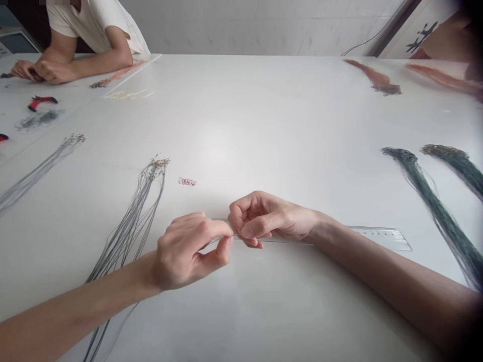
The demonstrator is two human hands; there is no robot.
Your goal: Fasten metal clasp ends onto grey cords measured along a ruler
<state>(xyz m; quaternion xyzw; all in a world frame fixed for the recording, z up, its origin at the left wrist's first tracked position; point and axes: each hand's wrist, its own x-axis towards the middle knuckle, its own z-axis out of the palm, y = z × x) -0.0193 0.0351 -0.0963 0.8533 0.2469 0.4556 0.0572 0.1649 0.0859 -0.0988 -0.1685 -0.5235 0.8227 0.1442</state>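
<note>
My left hand (192,249) pinches a thin cord between thumb and index finger. Right beside it, my right hand (264,217) is closed in a pinch on the same cord, its fingertips almost touching those of the left. Most of the cord is hidden by the fingers, and its end cannot be made out. Under both hands lies a clear ruler (381,236), its right end showing past my right wrist. A loose bundle of grey cords (124,231) with small metal hooks at the top runs beneath my left forearm.
Above my hands lies a small wrapped packet with a red-framed label (187,181). More grey cords (33,176) and red-handled pliers (41,102) are at the left. Dark green cord bundles (433,211) lie right, reddish bundles (372,75) farther back. A co-worker's hands (53,71) rest on the far-left table.
</note>
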